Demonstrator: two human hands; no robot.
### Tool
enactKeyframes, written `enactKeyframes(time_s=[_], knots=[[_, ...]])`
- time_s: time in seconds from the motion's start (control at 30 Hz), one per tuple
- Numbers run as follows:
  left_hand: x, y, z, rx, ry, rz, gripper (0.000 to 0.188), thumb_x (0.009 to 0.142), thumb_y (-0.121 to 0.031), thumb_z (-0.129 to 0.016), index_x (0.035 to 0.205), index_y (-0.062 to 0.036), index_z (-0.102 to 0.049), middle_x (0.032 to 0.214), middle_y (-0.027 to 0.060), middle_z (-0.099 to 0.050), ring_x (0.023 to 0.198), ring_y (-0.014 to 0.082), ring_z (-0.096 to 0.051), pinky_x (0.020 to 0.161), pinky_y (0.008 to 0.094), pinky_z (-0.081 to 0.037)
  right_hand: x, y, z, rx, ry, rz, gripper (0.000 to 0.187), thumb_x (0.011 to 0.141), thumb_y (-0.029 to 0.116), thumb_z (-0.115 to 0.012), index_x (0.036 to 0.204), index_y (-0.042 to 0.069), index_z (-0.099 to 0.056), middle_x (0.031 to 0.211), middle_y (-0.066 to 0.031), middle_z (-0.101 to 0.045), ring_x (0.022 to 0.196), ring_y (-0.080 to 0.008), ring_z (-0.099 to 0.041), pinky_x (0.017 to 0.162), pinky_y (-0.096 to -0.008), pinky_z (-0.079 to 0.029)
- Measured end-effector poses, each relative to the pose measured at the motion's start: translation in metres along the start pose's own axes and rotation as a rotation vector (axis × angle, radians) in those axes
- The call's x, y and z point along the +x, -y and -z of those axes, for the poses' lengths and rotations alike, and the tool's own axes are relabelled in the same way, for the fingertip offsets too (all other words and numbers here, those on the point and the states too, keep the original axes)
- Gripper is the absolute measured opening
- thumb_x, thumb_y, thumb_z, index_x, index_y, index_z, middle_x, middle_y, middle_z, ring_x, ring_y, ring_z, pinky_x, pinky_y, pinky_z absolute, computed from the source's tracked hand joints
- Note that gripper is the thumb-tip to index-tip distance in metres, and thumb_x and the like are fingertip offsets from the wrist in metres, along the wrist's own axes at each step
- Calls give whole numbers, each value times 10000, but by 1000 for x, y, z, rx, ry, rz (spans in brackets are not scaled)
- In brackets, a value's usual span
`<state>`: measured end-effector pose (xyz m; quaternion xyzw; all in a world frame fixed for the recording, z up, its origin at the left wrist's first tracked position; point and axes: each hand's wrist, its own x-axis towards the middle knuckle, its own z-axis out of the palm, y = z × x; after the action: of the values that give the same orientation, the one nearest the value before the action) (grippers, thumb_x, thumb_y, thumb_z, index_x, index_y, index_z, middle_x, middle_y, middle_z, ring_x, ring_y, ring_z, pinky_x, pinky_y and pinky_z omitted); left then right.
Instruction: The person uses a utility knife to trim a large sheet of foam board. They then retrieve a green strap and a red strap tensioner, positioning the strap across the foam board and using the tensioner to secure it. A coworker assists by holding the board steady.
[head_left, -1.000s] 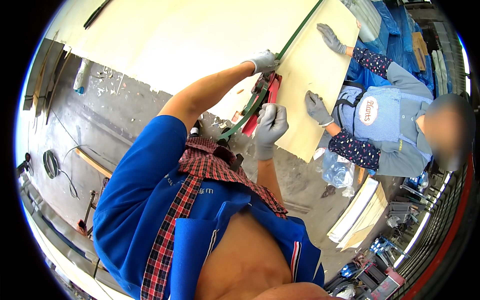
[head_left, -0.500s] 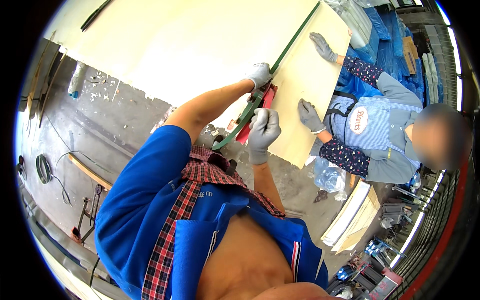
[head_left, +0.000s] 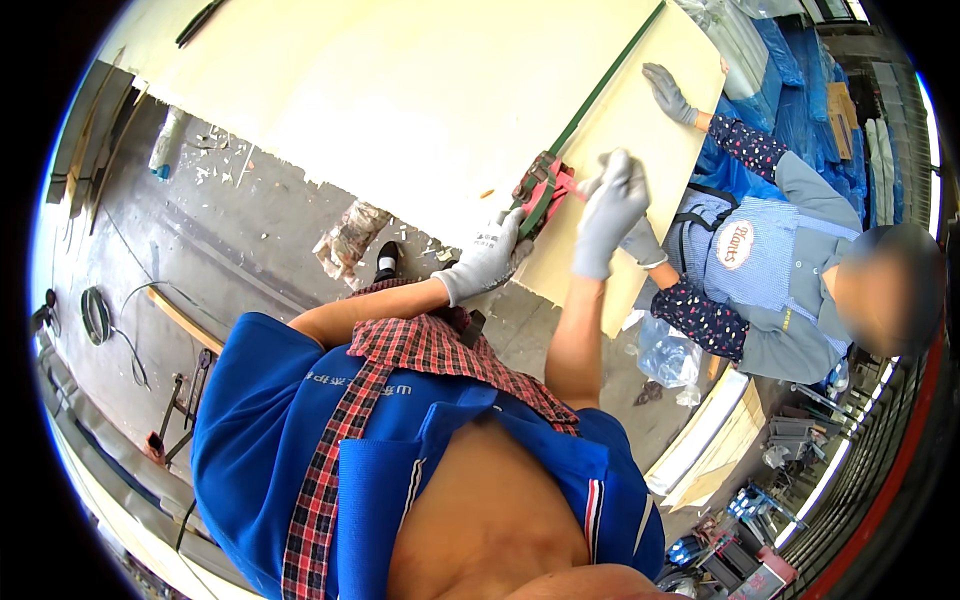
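A green strap (head_left: 612, 80) runs along a pale sheet (head_left: 370, 110) and through a red and dark strapping tensioner (head_left: 540, 185). My left hand (head_left: 485, 262), in a grey glove, is closed on the strap's near end, just below the tensioner. On the tensioner's other side, my right hand (head_left: 612, 215), also gloved and slightly blurred, has its fingers curled at the red handle. Most of that grip is hidden. Across the sheet, a co-worker's gloved hand (head_left: 668, 95) lies flat near the strap; their other hand (head_left: 643, 243) is partly behind my right hand.
The co-worker (head_left: 760, 245) stands at the sheet's right edge. Blue-wrapped stacks (head_left: 780, 80) rise behind them. Left of me, a plastic bag (head_left: 350, 240) and scraps lie on the floor, with a coil of cable (head_left: 95, 315). A dark tool (head_left: 200, 22) rests on the sheet.
My left hand has come down off the tensioner toward me, onto the strap's tail. My right hand has moved up and right. The co-worker's hands stay on the sheet.
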<state>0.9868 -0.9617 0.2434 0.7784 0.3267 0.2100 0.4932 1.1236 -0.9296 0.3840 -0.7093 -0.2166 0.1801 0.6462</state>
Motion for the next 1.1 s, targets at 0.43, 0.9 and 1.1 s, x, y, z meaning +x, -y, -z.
enactKeyframes(time_s=[0.43, 0.9, 1.1], knots=[[-42, 37, -11, -476, 362, 371, 403, 844, -349, -698, 1064, -20, -622, 842, 113, -684, 763, 182, -645, 730, 343, -508, -120, -48, 23, 153, -32, 112, 246, 976, 129, -501, 740, 65, -519, 574, 18, -469, 485, -62, -425, 457, -235, -380], [-55, 5, -2, -442, 349, 414, 441, 858, -339, -686, 1065, 25, -548, 701, 89, -652, 578, 162, -642, 557, 318, -532, 53, -10, 20, 58, -36, 190, 307, 965, 234, -520, 790, -17, -550, 646, -31, -519, 450, -84, -428, 407, -252, -356], [-64, 4, -10, -343, 279, 461, 448, 834, -331, -699, 1061, 21, -541, 749, 140, -668, 606, 195, -669, 580, 333, -535, -124, -58, 39, 51, -63, 276, 217, 963, 140, -536, 767, 47, -544, 547, 21, -452, 476, -50, -426, 459, -229, -401]])
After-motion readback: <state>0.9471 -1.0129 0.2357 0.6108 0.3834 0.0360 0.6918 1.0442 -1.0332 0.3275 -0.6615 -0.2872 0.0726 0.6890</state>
